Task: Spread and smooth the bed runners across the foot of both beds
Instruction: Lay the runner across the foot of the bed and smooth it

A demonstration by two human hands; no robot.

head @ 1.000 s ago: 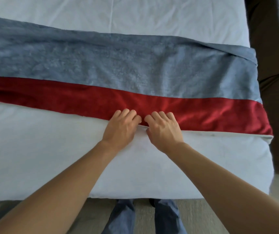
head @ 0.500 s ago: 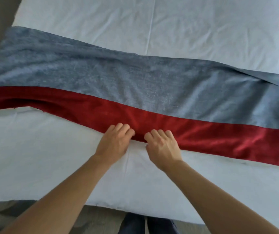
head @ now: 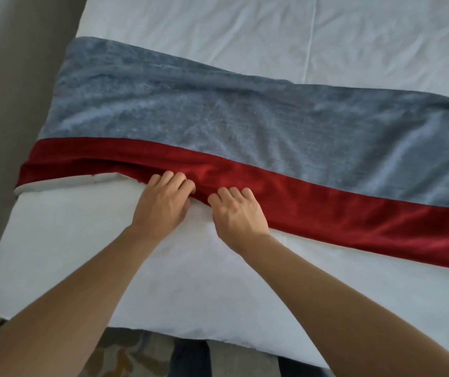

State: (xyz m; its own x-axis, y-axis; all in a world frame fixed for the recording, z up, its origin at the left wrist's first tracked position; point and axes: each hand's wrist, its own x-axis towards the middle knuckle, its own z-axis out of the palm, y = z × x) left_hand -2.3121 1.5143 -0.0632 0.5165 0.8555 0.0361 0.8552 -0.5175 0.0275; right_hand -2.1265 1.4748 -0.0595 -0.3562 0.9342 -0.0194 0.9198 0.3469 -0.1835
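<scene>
The bed runner (head: 245, 123) is laid across the foot of the bed (head: 217, 36), grey part further up and the red band (head: 353, 216) along the near edge. It sits crooked, though: the band runs higher on the left and dips lower toward the right, and near the left side it's bunched into a fold with a bit of white lining turned up.

What could go wrong: if the near edge gets pulled only from the middle, where both hands are, the fabric could be dragged into a bigger sag there while the ends stay put, so the slant would be made worse, not better. The plush grey part could also be rucked up by a hard tug (it already looks rippled on the right). And the left end hangs close to the mattress corner, so it might be slid off the side if pulled that way.

The left hand (head: 160, 205) is curled over the red band's edge, fingers bent down onto the fabric, and the edge looks to be gripped. The right hand (head: 238, 213) is just beside it, fingers likewise curled on the hem, apparently pinching it. How much cloth is actually caught under the fingers can't be told, since the fingertips are tucked out of view.
</scene>
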